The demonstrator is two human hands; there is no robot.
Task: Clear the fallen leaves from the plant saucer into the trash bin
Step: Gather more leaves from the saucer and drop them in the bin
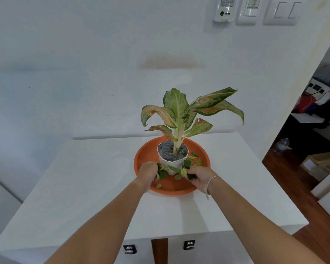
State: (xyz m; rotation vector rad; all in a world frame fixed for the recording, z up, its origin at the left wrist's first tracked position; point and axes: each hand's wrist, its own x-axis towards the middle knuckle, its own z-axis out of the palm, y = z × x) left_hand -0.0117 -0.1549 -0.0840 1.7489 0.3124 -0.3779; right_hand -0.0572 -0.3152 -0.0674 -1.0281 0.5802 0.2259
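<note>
Both forearms reach over the white table [95, 168] to the orange saucer [141, 159]. The left hand [147, 173] and the right hand [198, 176] each clench a bunch of fallen leaves [181, 171] on either side of the white pot [172, 161]. More leaves lie beyond the right hand; one lies just behind the left. No trash bin is visible.

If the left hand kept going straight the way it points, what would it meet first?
Most likely the white pot: the left hand, gripping leaves in the saucer, points at its base. Depth is unclear.
</note>
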